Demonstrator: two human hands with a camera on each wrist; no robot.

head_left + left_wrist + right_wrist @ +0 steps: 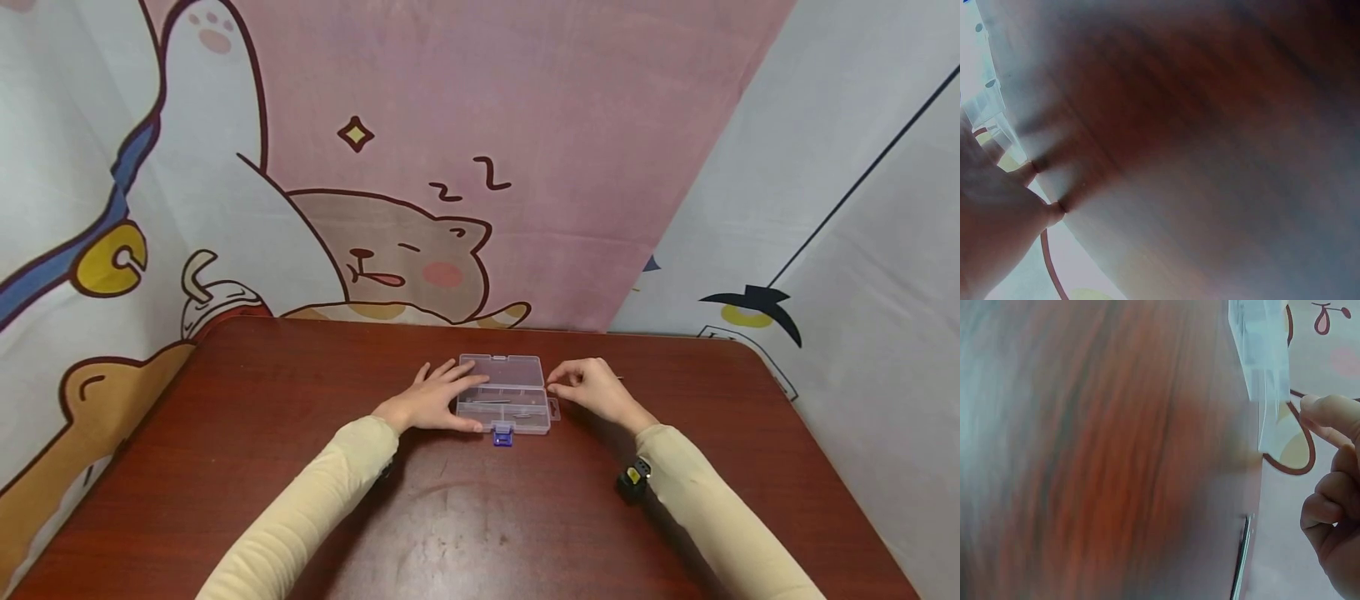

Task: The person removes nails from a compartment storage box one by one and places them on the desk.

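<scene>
A clear plastic compartment box (525, 423) lies on the table with its lid (510, 372) folded back and a blue latch (502, 437) at the front. A few thin metal pieces (491, 402) are inside. My left hand (431, 400) rests over the box's left side, fingers spread and thumb near the front edge. Beside the right edge is my right hand (596, 390), its thumb and forefinger close together by the lid hinge. Whether they pinch something small is unclear. In the right wrist view its other fingers (1329, 500) are curled.
A slim shiny metal piece (1241, 556) lies on the table near the right hand. The brown wooden table (465, 533) ends at a cartoon-printed cloth (570, 167) behind. A hanging tab (554, 409) sticks out from the box's right side.
</scene>
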